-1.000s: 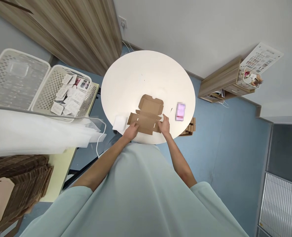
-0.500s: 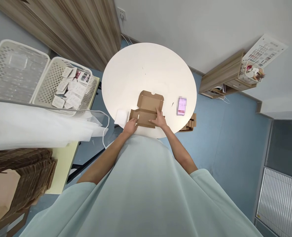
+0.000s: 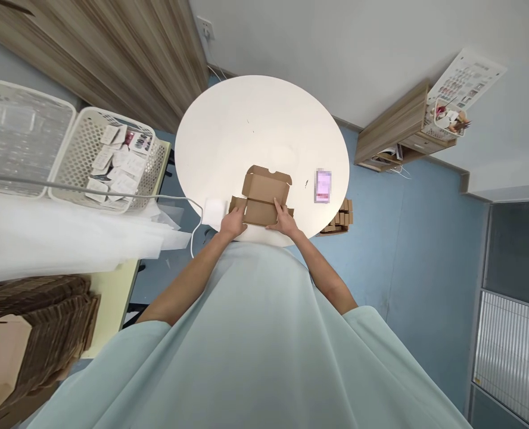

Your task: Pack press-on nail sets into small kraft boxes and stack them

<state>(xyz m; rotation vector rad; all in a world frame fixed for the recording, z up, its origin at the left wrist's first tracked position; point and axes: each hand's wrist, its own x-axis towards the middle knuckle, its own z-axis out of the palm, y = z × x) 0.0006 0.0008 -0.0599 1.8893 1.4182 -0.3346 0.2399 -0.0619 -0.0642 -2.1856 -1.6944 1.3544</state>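
A brown cardboard box (image 3: 261, 211) lies partly folded near the front edge of the round white table (image 3: 264, 107). Its lid panel with side flaps is raised on the far side. My left hand (image 3: 233, 222) grips the box's left front corner, thumb toward the front. At the right front corner, my right hand (image 3: 286, 221) holds the box, with a finger along the inside of the right wall and the thumb at the front. Just left of the box is a white sheet or pad (image 3: 213, 211).
A pinkish, pixelated rectangular item (image 3: 322, 186) lies on the table's right. To the left stand white baskets (image 3: 58, 170), one holding cards, above white sheets (image 3: 77, 238) and stacked flattened cardboard (image 3: 63, 333). Small brown boxes (image 3: 342, 217) sit below the table's right edge.
The side walls of the box have been folded up under both hands. My right-hand fingers have shifted from spread on the base to the right wall. The view has moved slightly.
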